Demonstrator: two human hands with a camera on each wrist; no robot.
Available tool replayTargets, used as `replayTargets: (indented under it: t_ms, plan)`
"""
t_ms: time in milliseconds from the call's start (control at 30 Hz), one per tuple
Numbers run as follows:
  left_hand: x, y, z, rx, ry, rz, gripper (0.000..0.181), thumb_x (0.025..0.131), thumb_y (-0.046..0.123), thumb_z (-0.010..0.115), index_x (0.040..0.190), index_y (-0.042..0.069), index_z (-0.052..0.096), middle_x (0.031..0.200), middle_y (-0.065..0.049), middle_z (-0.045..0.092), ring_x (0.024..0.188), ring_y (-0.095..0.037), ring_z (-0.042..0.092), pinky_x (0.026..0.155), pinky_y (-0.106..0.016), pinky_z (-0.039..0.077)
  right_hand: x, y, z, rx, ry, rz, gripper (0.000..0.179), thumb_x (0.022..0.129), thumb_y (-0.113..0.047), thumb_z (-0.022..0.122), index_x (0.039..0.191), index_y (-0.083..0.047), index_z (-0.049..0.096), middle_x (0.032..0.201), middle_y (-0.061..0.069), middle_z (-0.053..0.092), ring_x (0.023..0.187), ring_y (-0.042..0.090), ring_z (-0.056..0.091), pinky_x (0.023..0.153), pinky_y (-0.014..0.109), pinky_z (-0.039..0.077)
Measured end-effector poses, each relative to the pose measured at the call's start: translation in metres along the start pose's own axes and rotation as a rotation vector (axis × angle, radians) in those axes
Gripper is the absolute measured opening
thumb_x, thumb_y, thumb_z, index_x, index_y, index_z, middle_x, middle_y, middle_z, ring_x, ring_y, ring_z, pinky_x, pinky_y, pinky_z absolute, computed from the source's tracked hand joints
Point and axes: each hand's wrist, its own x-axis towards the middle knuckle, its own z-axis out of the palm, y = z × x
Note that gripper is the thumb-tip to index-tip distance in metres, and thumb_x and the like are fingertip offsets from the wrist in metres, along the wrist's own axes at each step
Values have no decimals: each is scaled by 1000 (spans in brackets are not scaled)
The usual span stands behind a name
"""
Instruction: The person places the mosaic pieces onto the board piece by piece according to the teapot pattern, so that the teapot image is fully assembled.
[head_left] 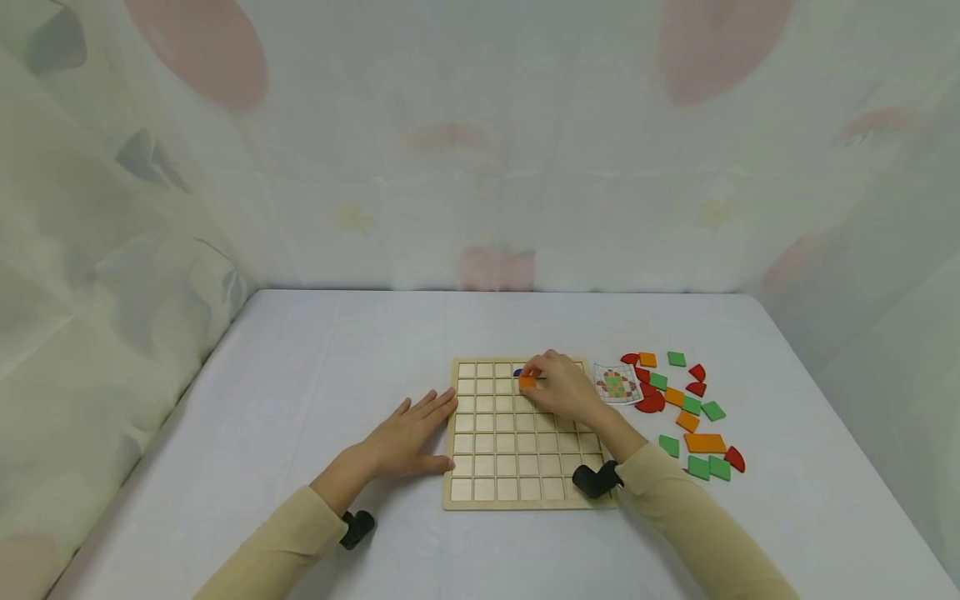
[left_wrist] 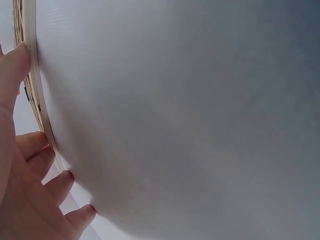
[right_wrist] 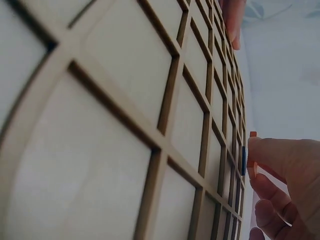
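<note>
Head view: right hand [head_left: 564,386], fingers clamped on an orange tile [head_left: 527,383], seems mid-placement; seating calls for squaring it over the grid board [head_left: 506,443]; left hand [head_left: 407,435], fingers apart.

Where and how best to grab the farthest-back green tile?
I'd pinch the green tile by two opposite side edges, coming from above: it lies flat on the table, looks thin, and has gaps around it. The right hand is nearer, but pinches an orange tile, so that should be released first.
</note>
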Motion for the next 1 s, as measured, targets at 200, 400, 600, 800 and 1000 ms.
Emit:
replayTargets:
  t_ms: [200,400,600,800,1000]
  plan:
    - [0,-1,1,6,2,3,88,81,51,63,146,7,23,154,-7,18,139,-32,20,106,-60,20,1,-2,4,-37,-8,-16,19,79,-20,71,96,-13,66,91,5,58,80,18,54,69,31,45]
    - [0,-1,2,4,10,5,89,80,51,64,146,6,24,154,-7,19,139,-32,21,106,-60,20,1,-4,6,-55,-6,-11,18,79,-20,70,96,-14,67,91,3,57,80,17,52,68,30,44]
    - [0,0,2,-24,12,-5,89,80,49,65,146,6,24,154,-7,18,139,-32,20,106,-60,18,2,-5,8,-65,-10,6,17,80,-22,69,96,-15,67,89,1,56,78,15,49,67,28,42]
    - [1,-1,3,-24,9,-14,90,80,49,65,146,7,23,154,-6,17,139,-31,19,107,-59,17,2,-7,8,-89,3,-1,19,79,-20,71,96,-14,67,89,2,56,77,16,49,65,28,42]
    - [1,-1,3,-23,6,-19,90,80,50,65,147,7,23,154,-6,17,140,-31,18,107,-59,17,2,-8,6,-109,5,-7,19,79,-20,71,96,-14,67,89,3,56,76,17,49,64,29,42]
